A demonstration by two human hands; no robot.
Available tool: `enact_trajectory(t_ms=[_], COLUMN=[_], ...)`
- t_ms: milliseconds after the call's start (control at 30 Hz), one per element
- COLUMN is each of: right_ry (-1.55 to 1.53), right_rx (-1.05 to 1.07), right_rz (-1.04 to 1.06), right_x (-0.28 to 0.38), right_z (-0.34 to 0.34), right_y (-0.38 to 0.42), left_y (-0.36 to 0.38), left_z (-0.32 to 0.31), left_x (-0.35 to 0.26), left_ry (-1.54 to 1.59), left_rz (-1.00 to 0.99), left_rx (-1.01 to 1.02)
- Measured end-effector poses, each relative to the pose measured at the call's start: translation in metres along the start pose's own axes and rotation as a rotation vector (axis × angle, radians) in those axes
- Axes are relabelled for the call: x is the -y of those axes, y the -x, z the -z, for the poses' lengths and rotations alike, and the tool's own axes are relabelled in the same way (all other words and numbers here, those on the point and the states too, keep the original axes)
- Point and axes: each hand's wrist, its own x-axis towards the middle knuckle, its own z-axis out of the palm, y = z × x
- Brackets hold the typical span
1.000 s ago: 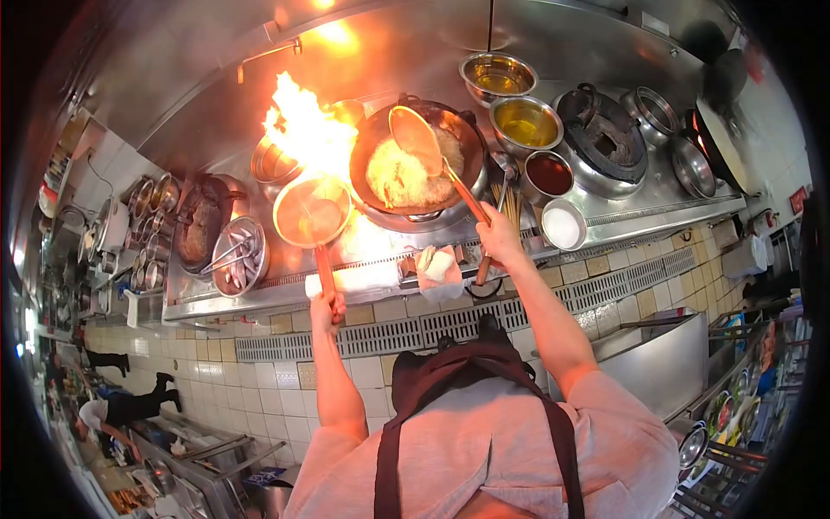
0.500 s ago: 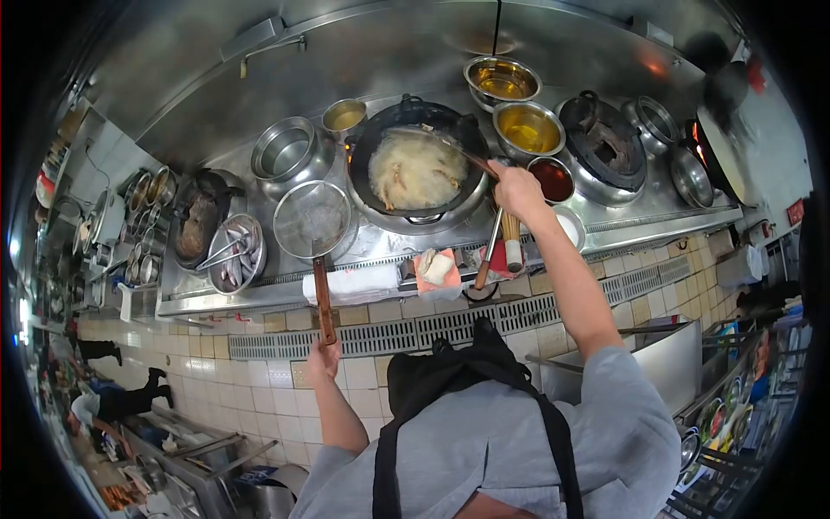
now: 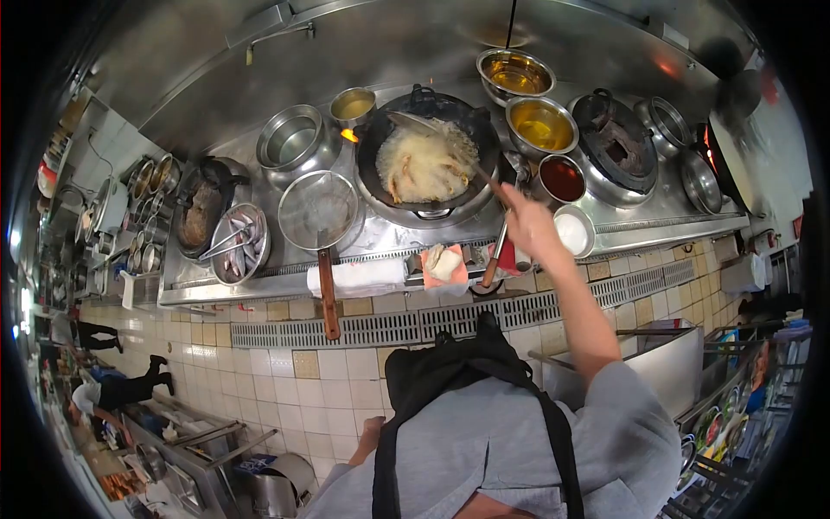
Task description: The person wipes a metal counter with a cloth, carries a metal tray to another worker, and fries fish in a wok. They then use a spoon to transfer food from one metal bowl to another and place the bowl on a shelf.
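Right hand (image 3: pixel 529 223), fingers wrapped round a wooden-handled ladle (image 3: pixel 494 186), reaches over a frothing black wok (image 3: pixel 370 164); left hand (image 3: pixel 372 426), fingers indistinct, hangs above open tiles (image 3: pixel 298 406). A mesh strainer (image 3: pixel 318 210) overhangs the steel counter (image 3: pixel 372 242).

At the upper middle of the frame, the wok (image 3: pixel 370 166) holds food (image 3: pixel 424 171) and a ladle (image 3: pixel 411 123), with the right hand (image 3: pixel 532 227) on the ladle's handle at lower right, two bowls (image 3: pixel 529 150) right of the wok, a strainer (image 3: pixel 318 210) left, below a pot (image 3: pixel 298 175), and a bowl of fish (image 3: pixel 227 278) farther left.
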Motion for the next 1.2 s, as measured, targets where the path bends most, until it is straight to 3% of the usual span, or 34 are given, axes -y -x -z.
enact_trajectory(t_ms=[33, 100, 200, 333, 467, 533, 667, 767, 933, 1033, 1167, 1200], right_ry=[-0.145, -0.341, -0.416, 0.006, -0.287, -0.281, 0.143, 0.197, 0.23, 0.217, -0.025, -0.194], right_rx=[0.02, -0.08, 0.036, 0.139, -0.057, -0.107, -0.277, -0.223, -0.141, -0.169, -0.271, -0.2], right_rz=[-0.035, 0.128, 0.119, -0.159, 0.038, -0.006, 0.015, -0.045, 0.038, -0.033, 0.05, -0.048], right_x=[0.011, -0.007, 0.009, 0.013, -0.027, -0.033, -0.04, -0.056, -0.077, -0.061, -0.032, -0.018], right_z=[-0.005, -0.051, -0.072, -0.084, -0.095, -0.085, -0.064, -0.066, -0.059, -0.058, -0.098, -0.113], right_y=[0.017, 0.035, 0.05, 0.035, 0.011, -0.003, -0.063, -0.098, -0.102, -0.091, -0.06, -0.051], left_y=[0.005, 0.013, 0.021, 0.03, 0.059, 0.066, 0.054, 0.039, 0.036, 0.037, 0.029, 0.028], left_z=[0.001, 0.002, -0.003, -0.018, -0.031, -0.034, -0.033, -0.023, -0.011, -0.011, -0.007, -0.01], left_x=[-0.004, -0.021, -0.064, -0.135, -0.186, -0.195, -0.166, -0.127, -0.082, -0.07, -0.064, -0.065], left_ry=[-0.011, -0.021, 0.014, 0.057, 0.044, 0.008, -0.074, -0.155, -0.162, -0.153, -0.35, -0.359], left_rz=[-0.006, -0.032, -0.114, -0.273, -0.432, -0.45, -0.293, -0.157, -0.102, -0.122, -0.348, -0.369], left_rx=[0.01, 0.035, 0.061, 0.09, 0.085, 0.056, 0.086, 0.062, 0.105, 0.114, 0.169, 0.164])
